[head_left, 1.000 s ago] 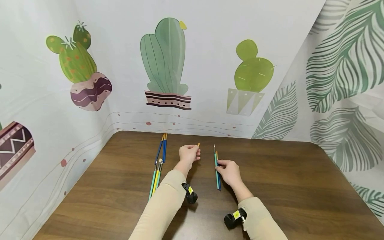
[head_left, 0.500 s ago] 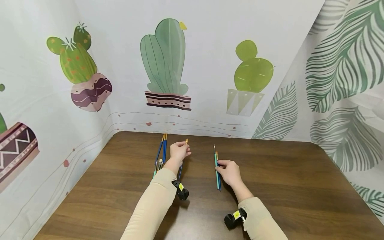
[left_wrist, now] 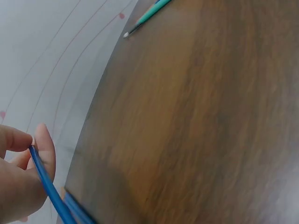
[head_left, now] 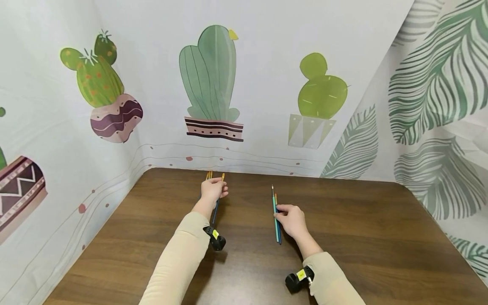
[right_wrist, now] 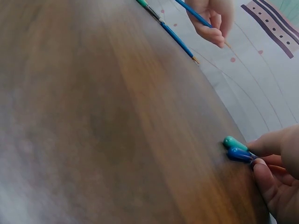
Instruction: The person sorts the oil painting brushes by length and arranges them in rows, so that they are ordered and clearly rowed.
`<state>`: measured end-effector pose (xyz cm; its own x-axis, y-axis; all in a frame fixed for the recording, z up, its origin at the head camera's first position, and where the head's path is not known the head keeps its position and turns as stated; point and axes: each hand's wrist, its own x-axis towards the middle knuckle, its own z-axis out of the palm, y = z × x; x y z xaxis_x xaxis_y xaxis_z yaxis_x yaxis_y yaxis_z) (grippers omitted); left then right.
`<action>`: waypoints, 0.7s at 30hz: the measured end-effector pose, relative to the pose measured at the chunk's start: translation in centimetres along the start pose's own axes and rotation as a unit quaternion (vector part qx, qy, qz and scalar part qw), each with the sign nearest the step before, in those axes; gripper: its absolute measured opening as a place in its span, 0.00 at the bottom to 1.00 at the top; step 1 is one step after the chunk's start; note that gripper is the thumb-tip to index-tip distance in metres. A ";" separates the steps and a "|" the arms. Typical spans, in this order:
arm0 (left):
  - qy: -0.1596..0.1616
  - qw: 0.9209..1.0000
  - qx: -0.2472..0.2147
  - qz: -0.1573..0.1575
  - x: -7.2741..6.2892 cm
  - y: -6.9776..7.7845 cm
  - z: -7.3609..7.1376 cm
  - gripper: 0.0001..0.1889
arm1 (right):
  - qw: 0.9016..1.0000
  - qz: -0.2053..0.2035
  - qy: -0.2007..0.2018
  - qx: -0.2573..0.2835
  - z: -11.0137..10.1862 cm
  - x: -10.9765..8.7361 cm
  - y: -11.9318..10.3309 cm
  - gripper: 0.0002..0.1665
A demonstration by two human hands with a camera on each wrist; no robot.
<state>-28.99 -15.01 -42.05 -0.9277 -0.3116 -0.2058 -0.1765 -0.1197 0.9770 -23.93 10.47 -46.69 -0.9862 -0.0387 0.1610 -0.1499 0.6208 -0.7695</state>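
In the head view my left hand (head_left: 213,189) pinches a blue paintbrush (head_left: 216,209) with orange bristles pointing toward the wall. The left wrist view shows this blue handle (left_wrist: 44,179) between thumb and fingers, above another blue brush (left_wrist: 77,207). Behind that hand, orange tips of the blue paintbrushes (head_left: 209,174) stick out; the rest of the left group is mostly hidden by hand and sleeve. My right hand (head_left: 292,219) has thumb and finger on a teal paintbrush (head_left: 275,218) and a blue paintbrush (head_left: 279,234), lying side by side. Their rounded handle ends show in the right wrist view.
The brown wooden table (head_left: 362,228) meets a white cloth backdrop (head_left: 267,84) printed with cacti and leaves. In the right wrist view a blue brush (right_wrist: 177,41) lies end to end with a teal brush (right_wrist: 148,8) on the left side. Black cameras (head_left: 299,279) sit on both wrists.
My left hand has moved left with the blue paintbrush, from mid-table to the brushes on the left, whose handles its arm now covers. My right hand has stayed in place.
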 end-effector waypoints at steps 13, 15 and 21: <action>0.040 0.998 0.045 0.008 2.1 1.1 -3.9 0.19 | 1.000 0.010 -0.004 0.000 0.2 -0.1 0.3 0.17; 0.058 0.996 0.070 0.012 2.5 1.4 -4.6 0.18 | 1.000 0.010 -0.003 0.000 0.3 -0.1 0.3 0.17; 0.107 0.982 0.155 0.027 3.8 2.2 -5.9 0.16 | 1.000 0.006 0.006 -0.004 0.2 0.1 0.0 0.17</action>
<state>-31.01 -22.03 -41.02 -0.8541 -0.5041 -0.1276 -0.2507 0.1842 0.9504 -24.01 10.33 -46.84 -0.9871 -0.0223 0.1584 -0.1371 0.6280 -0.7661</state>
